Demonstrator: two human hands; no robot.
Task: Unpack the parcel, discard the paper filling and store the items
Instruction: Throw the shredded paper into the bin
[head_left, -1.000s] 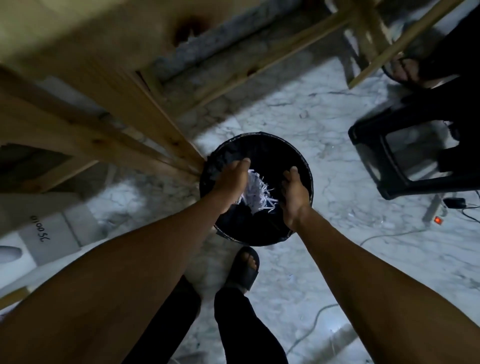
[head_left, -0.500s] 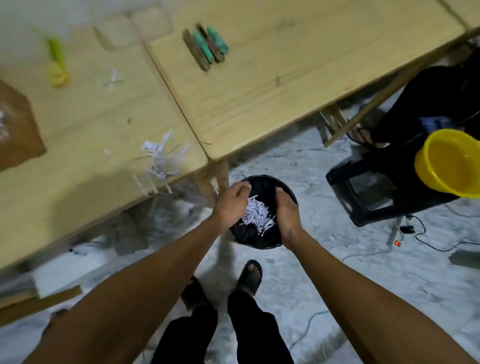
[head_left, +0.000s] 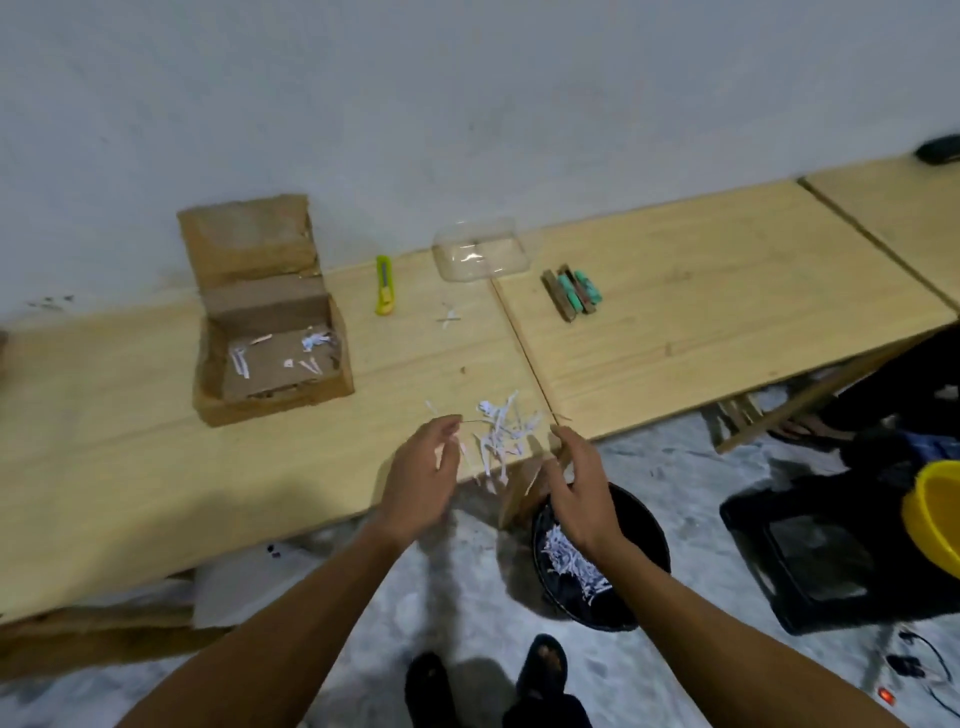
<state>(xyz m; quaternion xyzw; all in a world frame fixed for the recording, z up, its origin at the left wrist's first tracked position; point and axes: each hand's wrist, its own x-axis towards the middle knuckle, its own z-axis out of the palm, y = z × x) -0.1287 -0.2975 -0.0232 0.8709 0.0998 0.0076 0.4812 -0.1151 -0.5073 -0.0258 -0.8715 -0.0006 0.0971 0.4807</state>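
Now both hands hover empty at the table's front edge, beside loose paper shreds.

Left hand (head_left: 422, 480) and right hand (head_left: 577, 491) are held apart above the near edge of the pale wooden table (head_left: 701, 291), fingers loosely bent and gripping nothing; between them a scatter of white shredded paper strips (head_left: 501, 431) lies on the tabletop and hangs over its edge. On the floor just below the right hand stands a round black bin (head_left: 641, 540) with more white shreds inside. Farther back on the table sits the open brown cardboard parcel box (head_left: 270, 332), a few shreds left on its bottom. To its right lie a yellow-green utility knife (head_left: 383, 285), a clear plastic tub (head_left: 480, 249) and a cluster of brown-and-green small items (head_left: 571, 292).
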